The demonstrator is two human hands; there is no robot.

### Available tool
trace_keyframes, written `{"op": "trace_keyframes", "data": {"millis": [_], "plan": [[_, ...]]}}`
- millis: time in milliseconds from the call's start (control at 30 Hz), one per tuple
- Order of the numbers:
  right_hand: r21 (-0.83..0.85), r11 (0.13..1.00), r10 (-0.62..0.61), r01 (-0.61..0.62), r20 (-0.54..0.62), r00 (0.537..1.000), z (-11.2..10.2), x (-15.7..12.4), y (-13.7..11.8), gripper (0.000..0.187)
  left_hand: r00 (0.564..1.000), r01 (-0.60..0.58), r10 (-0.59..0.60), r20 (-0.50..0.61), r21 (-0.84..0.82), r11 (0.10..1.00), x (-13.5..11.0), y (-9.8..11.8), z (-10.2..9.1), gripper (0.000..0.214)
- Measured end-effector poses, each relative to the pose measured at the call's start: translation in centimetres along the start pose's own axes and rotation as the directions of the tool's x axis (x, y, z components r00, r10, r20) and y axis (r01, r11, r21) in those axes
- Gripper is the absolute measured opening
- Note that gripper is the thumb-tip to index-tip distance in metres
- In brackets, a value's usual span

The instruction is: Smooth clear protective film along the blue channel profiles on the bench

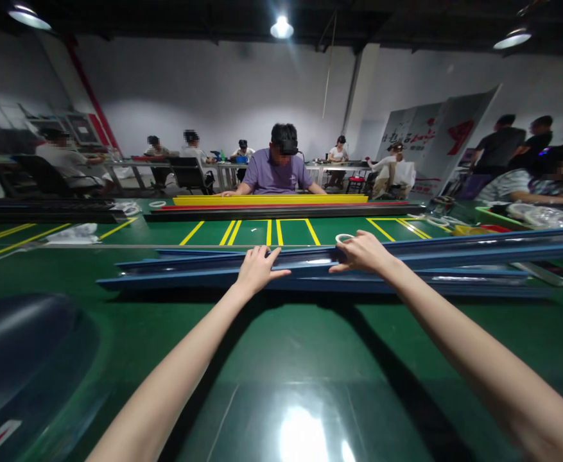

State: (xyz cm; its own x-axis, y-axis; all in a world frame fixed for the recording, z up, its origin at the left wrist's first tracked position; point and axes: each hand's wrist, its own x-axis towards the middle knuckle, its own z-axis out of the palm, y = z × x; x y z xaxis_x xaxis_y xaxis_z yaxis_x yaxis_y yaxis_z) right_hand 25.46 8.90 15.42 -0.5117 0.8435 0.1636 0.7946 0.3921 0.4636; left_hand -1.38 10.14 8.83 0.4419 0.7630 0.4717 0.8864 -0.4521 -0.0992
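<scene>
Several long blue channel strips [305, 258] lie across the green table in a loose stack, some at a slant to one another. My left hand [256, 269] grips the upper strip near the middle, fingers over its far edge and thumb stretched along the near side. To its right, my right hand [365, 252] is closed on the same strip, with the fingertips bent over it. This strip rises toward the right. A white ring [345, 238], like a tape roll, shows just behind my right fingers; whether they touch it I cannot tell.
Across the green table [281, 340] lie yellow [271, 200], red and black strips, with a person [281, 163] behind them. More black strips [45, 210] and clear plastic [74, 234] are at left. A dark rounded object [25, 359] stands near left; a green bin [497, 220] sits right.
</scene>
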Motion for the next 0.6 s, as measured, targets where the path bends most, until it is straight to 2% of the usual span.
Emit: {"op": "trace_keyframes", "data": {"millis": [267,433,600], "plan": [[0.016,0.999,-0.04,0.04,-0.014,0.999,1.1,-2.8,-3.6,0.063,1.0,-0.004,0.004,0.001,-0.021,1.0,-4.6,0.6,0.7,0.068],[0.03,0.999,-0.025,0.025,-0.02,0.999,1.9,-3.1,-6.1,0.064,1.0,-0.02,0.02,0.001,-0.025,0.999,-6.4,-0.3,1.2,0.067],[0.113,0.994,-0.005,0.007,-0.022,1.0,2.9,-2.5,-8.8,0.065,0.999,-0.02,0.019,0.036,0.024,1.0,-7.9,-2.1,1.0,0.065]]}}
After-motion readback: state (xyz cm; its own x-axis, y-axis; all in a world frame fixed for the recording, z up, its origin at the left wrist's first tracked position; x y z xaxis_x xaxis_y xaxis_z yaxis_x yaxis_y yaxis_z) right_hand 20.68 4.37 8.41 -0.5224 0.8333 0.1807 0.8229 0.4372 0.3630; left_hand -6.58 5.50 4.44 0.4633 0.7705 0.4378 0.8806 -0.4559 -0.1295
